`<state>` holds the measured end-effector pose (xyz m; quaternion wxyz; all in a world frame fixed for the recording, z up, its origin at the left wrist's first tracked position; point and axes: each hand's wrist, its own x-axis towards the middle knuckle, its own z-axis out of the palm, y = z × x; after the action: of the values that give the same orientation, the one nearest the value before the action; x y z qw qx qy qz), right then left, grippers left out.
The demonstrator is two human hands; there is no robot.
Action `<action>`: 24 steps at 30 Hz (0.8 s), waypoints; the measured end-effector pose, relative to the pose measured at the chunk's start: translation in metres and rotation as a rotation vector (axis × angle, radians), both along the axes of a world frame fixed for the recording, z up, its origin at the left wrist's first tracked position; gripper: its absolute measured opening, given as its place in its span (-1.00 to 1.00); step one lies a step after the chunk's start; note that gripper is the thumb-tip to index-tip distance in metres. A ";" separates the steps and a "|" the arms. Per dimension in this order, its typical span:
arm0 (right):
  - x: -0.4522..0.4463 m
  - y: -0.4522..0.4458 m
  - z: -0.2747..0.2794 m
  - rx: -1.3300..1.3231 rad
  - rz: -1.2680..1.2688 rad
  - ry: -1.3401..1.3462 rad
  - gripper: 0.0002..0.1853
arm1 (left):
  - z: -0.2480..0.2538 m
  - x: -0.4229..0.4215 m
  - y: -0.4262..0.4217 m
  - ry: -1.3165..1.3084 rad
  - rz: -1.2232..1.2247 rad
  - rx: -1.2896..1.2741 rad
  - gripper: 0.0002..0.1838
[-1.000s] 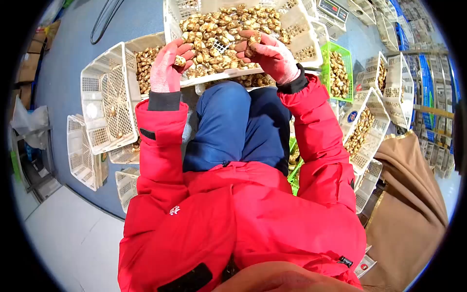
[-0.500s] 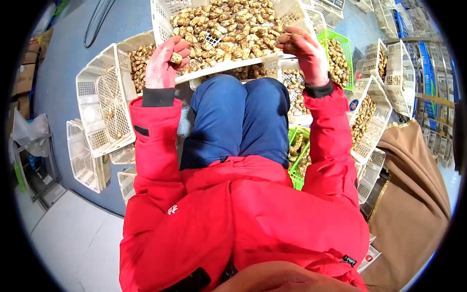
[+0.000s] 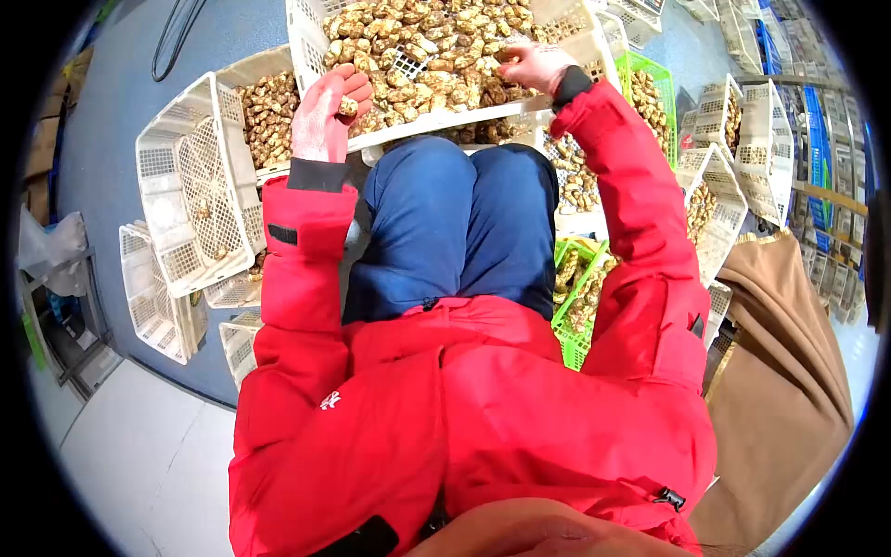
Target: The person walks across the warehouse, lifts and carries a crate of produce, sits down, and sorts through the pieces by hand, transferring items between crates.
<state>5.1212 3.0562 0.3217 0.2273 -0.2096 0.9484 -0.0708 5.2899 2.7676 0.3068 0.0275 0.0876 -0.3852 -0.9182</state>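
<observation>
Since the earlier frame the pink-gloved right hand [image 3: 536, 67] has swung inward from the side rim and dipped its fingers into the near right part of the crate, while the pink-gloved left hand [image 3: 325, 111] has kept much the same place. Largest in the work area is the wide white perforated-plastic crate [image 3: 306, 42] just beyond the knees, holding a spread of stubby, brown-and-cream, mushroom-like pieces [image 3: 436, 28], with its dark mesh floor showing through one gap. A smaller white lattice crate [image 3: 162, 213] stands tilted to its left, and a bright green plastic basket [image 3: 668, 102] with similar pieces sits just to its right. The left hand is turned palm up near the crate's front left corner, fingers loosely curled, cradling a single small pale-brown piece [image 3: 348, 107] that shows at the fingers. The right hand's fingertips point down among the spread and seem to touch it; whether they have closed on anything cannot be told. The step in hand looks like handling single pieces, one kept in the left palm while the right reaches in. In my judgement, the next move calls for a light fingertip pinch on one piece, leaving its neighbours undisturbed, with the left hand steady.
</observation>
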 end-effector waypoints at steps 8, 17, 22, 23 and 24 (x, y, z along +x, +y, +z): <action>-0.001 -0.008 -0.019 -0.411 -0.064 -0.209 -0.54 | 0.004 0.003 0.004 -0.089 0.037 -0.054 -0.55; 0.075 -0.014 0.050 -1.650 -0.489 -0.914 -0.32 | 0.005 0.002 0.005 -0.102 0.032 -0.055 -0.56; 0.087 -0.023 0.055 -1.633 -0.454 -0.826 -0.40 | 0.010 0.005 0.007 -0.049 0.043 -0.058 -0.61; 0.087 -0.019 0.057 -1.653 -0.404 -0.791 -0.41 | 0.008 0.001 0.008 -0.036 0.030 -0.056 -0.61; 0.083 -0.009 0.056 -1.663 -0.419 -0.740 -0.42 | -0.010 -0.005 -0.006 -0.007 -0.062 -0.043 -0.61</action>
<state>5.2038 3.0474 0.3781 0.2744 -0.0939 0.4789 -0.8286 5.2847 2.7620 0.2967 -0.0003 0.0782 -0.4073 -0.9099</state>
